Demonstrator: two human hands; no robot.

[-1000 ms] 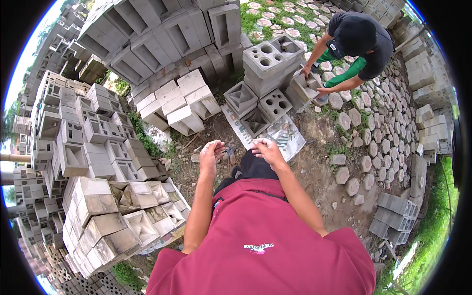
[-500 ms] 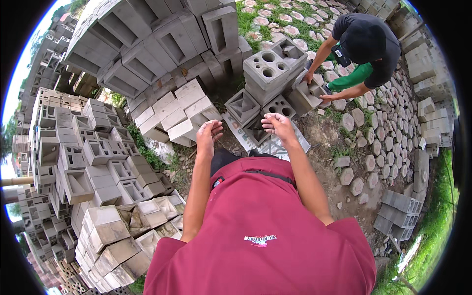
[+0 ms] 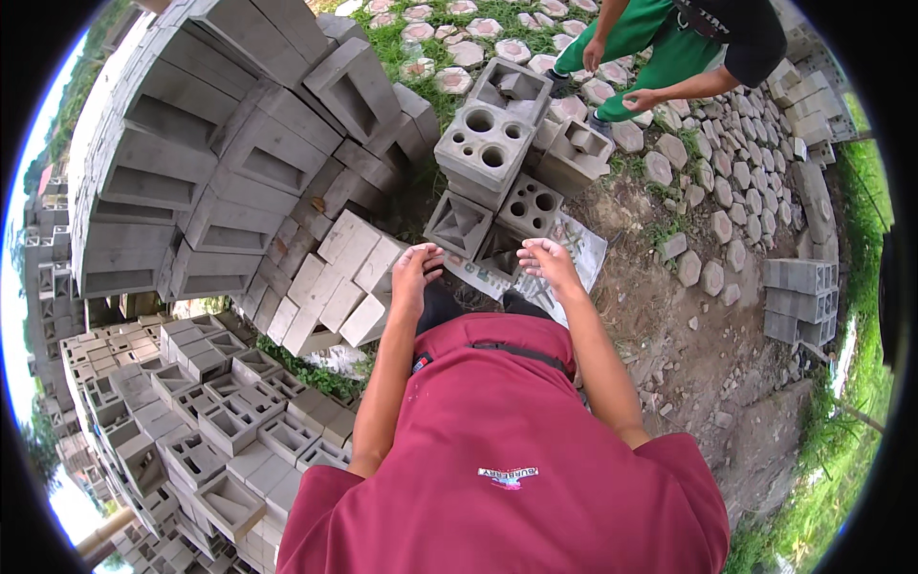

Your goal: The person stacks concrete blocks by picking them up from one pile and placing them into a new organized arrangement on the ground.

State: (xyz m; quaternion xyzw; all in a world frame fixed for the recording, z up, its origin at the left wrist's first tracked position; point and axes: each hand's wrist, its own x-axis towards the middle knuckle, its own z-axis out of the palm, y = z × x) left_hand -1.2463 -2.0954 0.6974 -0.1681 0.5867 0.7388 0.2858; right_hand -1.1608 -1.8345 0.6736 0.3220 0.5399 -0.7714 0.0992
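Note:
My left hand (image 3: pixel 418 275) is raised in front of my waist, fingers loosely curled and holding nothing. Level with it, my right hand (image 3: pixel 552 267) also hangs in the air, fingers apart and empty. Just beyond both hands stands a small stack of grey concrete blocks. On top is a block with round holes (image 3: pixel 484 142); below it sit a square block with a slanted cross inside (image 3: pixel 458 226) and another round-holed block (image 3: pixel 532 207). A hollow block (image 3: pixel 576 156) leans close to the stack's right side. Under the stack lies a printed white sheet (image 3: pixel 585 251).
A co-worker in green trousers (image 3: pixel 643 50) stands beyond the stack, hands off the blocks. Tall block walls (image 3: pixel 163 182) rise at left, with pale blocks (image 3: pixel 344 273) near my left hand. Hexagonal pavers (image 3: pixel 712 277) cover the ground at right, near a grey block pile (image 3: pixel 801 298).
The co-worker has let go of the hollow block beside the stack and straightened up. My view has turned rightward, shifting the stack left. My hands stay raised and empty.

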